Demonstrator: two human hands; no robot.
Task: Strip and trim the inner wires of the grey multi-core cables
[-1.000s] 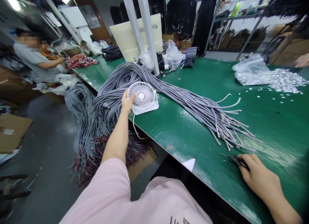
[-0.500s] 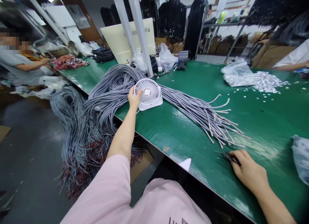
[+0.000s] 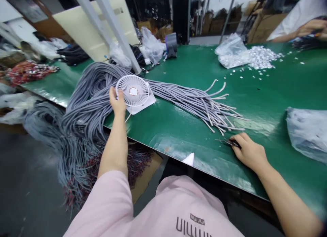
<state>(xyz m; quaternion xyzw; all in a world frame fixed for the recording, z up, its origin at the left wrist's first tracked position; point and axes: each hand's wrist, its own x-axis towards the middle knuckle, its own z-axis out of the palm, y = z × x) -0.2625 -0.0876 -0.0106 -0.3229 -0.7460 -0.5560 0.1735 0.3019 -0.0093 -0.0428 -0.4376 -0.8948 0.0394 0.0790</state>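
Observation:
My left hand [image 3: 118,101] grips the rim of a small white desk fan [image 3: 133,91], thumb on the front of its grille. The fan's flat base tilts on a bundle of grey cables [image 3: 178,95] that runs across the table. White-tipped cable ends [image 3: 221,117] fan out toward my right hand [image 3: 247,149]. That hand is closed around a small dark-handled tool [image 3: 233,142] with a thin pointed metal tip, low over the green tabletop; it looks like snips or tweezers, and I cannot tell which.
More grey cables [image 3: 74,162] hang off the table's left edge. A pole [image 3: 116,32] stands behind the fan. Small silvery pieces [image 3: 263,57] spill from a plastic bag [image 3: 231,54]; another bag [image 3: 308,133] lies right. A co-worker's hand [image 3: 313,27] shows at the far right.
The camera view has shifted, so most things sit further left and higher. The fan's head now leans back more, its base turned up at an angle. Both hands keep their grip.

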